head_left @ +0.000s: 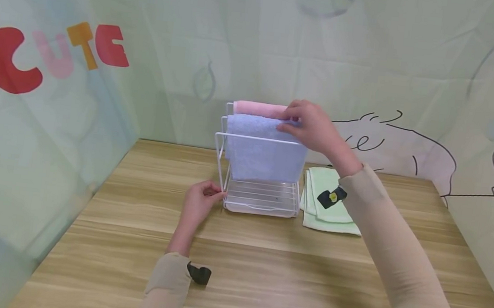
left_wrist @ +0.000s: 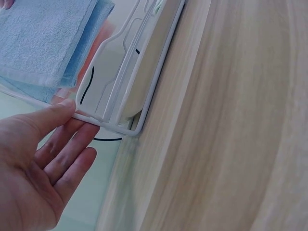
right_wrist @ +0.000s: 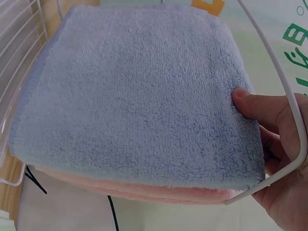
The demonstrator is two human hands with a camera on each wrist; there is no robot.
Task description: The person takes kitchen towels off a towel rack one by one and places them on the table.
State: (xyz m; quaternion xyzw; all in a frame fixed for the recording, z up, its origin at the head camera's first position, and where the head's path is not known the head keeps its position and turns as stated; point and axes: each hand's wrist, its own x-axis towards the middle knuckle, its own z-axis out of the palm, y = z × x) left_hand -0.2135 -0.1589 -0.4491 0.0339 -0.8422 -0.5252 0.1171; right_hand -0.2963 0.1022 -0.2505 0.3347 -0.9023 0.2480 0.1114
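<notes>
A white wire rack (head_left: 261,207) stands on the table with a blue towel (head_left: 265,156) draped over its middle bar and a pink towel (head_left: 256,109) over the bar behind. My right hand (head_left: 315,126) pinches the blue towel's upper right edge, thumb in front and fingers behind, as the right wrist view also shows. Low at the rack's left side, my left hand (head_left: 200,200) holds the frame; in the left wrist view its thumb and fingertips grip the white wire (left_wrist: 108,126).
Folded light green towels (head_left: 329,203) lie on the wooden table (head_left: 243,274) just right of the rack. Behind the table hangs a printed cloth backdrop (head_left: 175,66), with more cloth along both sides. A dark strap piece sits at each wrist.
</notes>
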